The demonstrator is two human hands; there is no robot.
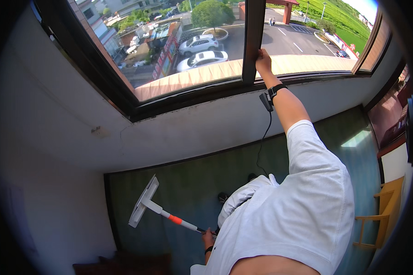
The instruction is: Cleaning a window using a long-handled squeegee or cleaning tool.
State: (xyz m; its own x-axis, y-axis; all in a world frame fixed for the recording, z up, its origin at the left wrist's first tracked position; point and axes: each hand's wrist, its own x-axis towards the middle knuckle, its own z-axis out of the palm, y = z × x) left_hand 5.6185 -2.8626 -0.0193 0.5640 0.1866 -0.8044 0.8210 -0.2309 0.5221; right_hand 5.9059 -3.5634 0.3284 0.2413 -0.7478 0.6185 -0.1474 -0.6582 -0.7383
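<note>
My right hand (pixel 263 62) is raised with its fingers curled against the dark upright stile (pixel 253 44) of a sliding window sash. Low at my left side, my left hand (pixel 208 235) grips the pole of a window squeegee (pixel 175 219). Its wide white head (pixel 144 202) points away from me, above the floor, and the pole has an orange collar. Part of the pole is hidden by my white shirt. A black strap with a small device (pixel 266 102) sits on my right wrist, and a cable hangs from it.
A white wall (pixel 192 127) runs below the window, with a wall socket (pixel 99 132) at left. The floor (pixel 189 182) is green-blue. A yellow wooden chair (pixel 387 213) stands at right, near a doorway (pixel 387 113). Outside are a tiled ledge (pixel 192 75) and parked white cars (pixel 203 60).
</note>
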